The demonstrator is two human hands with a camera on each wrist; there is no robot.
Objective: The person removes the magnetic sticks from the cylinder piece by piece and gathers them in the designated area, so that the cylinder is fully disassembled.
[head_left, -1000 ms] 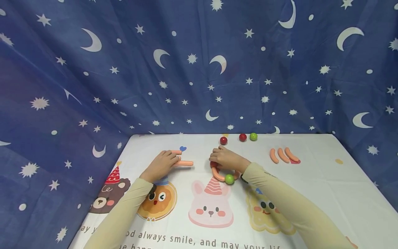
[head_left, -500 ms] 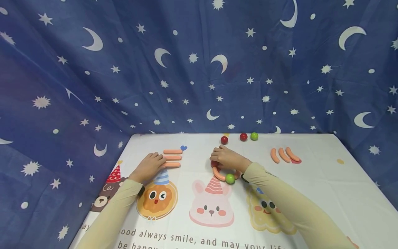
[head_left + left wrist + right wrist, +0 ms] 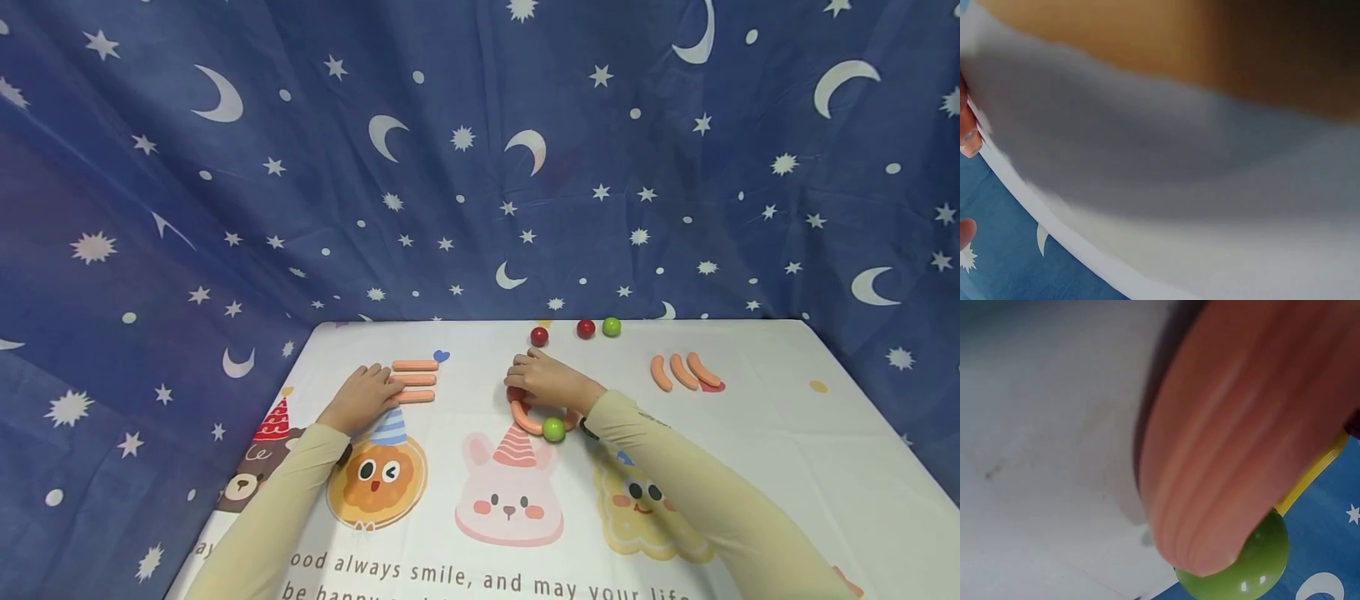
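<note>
In the head view, my left hand (image 3: 362, 400) rests at the left ends of straight toy sausages: a back one (image 3: 416, 365), a middle one (image 3: 417, 380) and a front one (image 3: 417, 397). The left wrist view shows sausage ends (image 3: 971, 142) with a fingertip (image 3: 966, 232) apart from them. My right hand (image 3: 551, 383) lies over a red ball (image 3: 514, 394), fingers bent downward; I cannot tell whether they grip it. Beneath this hand, a curved sausage (image 3: 525, 420) forms a ring's front, beside a green ball (image 3: 553, 429). Close up, a ridged sausage (image 3: 1229, 444) overlaps the green ball (image 3: 1254, 569).
Two red balls (image 3: 539, 337) (image 3: 586, 328) and a green ball (image 3: 612, 327) stand along the table's back edge. Three curved sausages (image 3: 684, 372) lie at the right. A yellow ridged piece (image 3: 1313, 475) shows in the right wrist view. A blue curtain (image 3: 480, 167) hangs behind the table.
My left hand has drawn back left, and the straight sausages went from uneven to an even stack with left ends lined up. The right hand has stayed in place.
</note>
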